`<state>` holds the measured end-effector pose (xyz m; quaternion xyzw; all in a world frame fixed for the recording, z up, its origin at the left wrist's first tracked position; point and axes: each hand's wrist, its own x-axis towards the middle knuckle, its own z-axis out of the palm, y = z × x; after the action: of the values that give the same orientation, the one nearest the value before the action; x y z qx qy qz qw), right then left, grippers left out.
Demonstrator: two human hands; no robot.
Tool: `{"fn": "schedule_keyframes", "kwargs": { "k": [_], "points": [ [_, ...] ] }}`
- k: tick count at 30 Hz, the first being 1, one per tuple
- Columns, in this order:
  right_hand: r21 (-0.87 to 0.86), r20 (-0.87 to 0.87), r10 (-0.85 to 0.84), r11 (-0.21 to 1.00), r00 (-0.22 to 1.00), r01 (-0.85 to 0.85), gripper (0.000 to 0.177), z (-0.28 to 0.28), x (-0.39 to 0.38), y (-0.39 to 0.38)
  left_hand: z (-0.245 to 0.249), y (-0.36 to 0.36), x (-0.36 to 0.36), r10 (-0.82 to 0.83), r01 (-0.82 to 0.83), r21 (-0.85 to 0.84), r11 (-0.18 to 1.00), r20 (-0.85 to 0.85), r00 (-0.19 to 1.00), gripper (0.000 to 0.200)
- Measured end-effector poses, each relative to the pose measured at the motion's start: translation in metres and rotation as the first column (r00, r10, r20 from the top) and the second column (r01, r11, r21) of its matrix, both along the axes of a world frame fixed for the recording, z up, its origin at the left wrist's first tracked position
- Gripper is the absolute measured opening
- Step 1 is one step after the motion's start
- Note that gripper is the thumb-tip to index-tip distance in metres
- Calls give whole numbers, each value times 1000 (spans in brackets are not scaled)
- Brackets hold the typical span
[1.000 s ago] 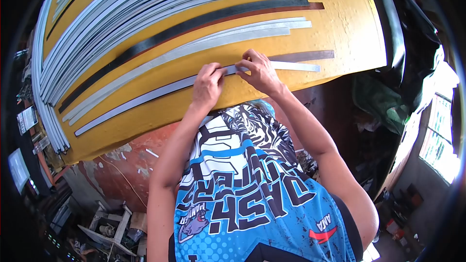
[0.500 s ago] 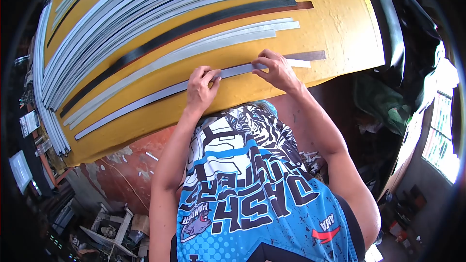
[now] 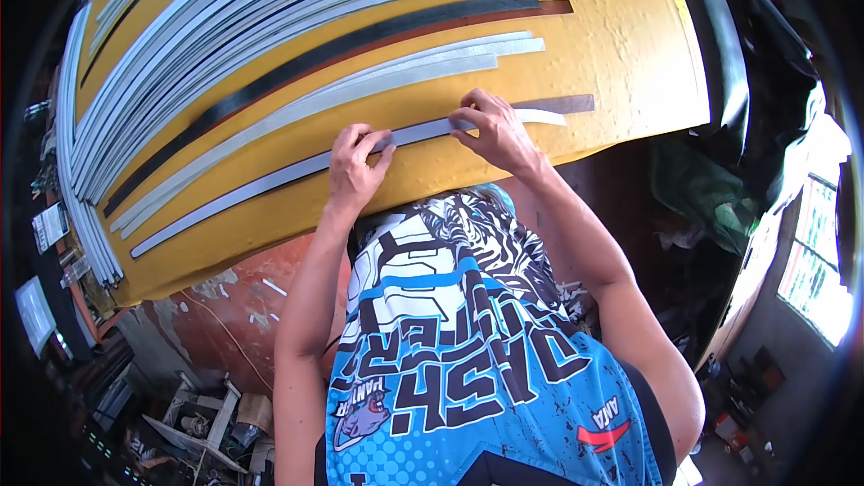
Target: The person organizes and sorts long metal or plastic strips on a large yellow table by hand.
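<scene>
A long pale strip (image 3: pixel 243 194) lies on the yellow table top near its front edge, over a darker strip (image 3: pixel 579 103) whose end shows at the right. My left hand (image 3: pixel 356 165) pinches the pale strip near its middle. A short way to the right, my right hand (image 3: pixel 490 130) has thumb and fingers closed on the same strip. Past my right hand, the pale strip's free end curves slightly away from the darker one. Beyond both hands lie several light grey strips (image 3: pixel 405 76) and a black strip (image 3: pixel 360 45) with a brown one along its edge.
Many grey strips (image 3: pixel 261 13) are stacked at the back left of the yellow table (image 3: pixel 621 54). Dark and green sheets (image 3: pixel 711 184) hang at the right. A wooden frame (image 3: pixel 193 427) stands on the floor at the lower left, and a bright window (image 3: pixel 814 256) is at the right.
Both hands have shifted slightly left in view, and so has the table with its strips. The pale strip's right end now bends more.
</scene>
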<state>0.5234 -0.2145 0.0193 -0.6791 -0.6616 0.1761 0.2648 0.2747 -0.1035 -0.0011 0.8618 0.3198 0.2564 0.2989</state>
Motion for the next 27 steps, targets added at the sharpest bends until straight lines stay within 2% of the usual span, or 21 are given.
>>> {"fn": "schedule_keyframes", "kwargs": {
  "k": [27],
  "points": [
    [-34, -31, -20, 999, 999, 19, 17, -1, 1, 1, 5, -3, 3, 25, -25, -3, 1000, -65, 998, 21]
  ]
}}
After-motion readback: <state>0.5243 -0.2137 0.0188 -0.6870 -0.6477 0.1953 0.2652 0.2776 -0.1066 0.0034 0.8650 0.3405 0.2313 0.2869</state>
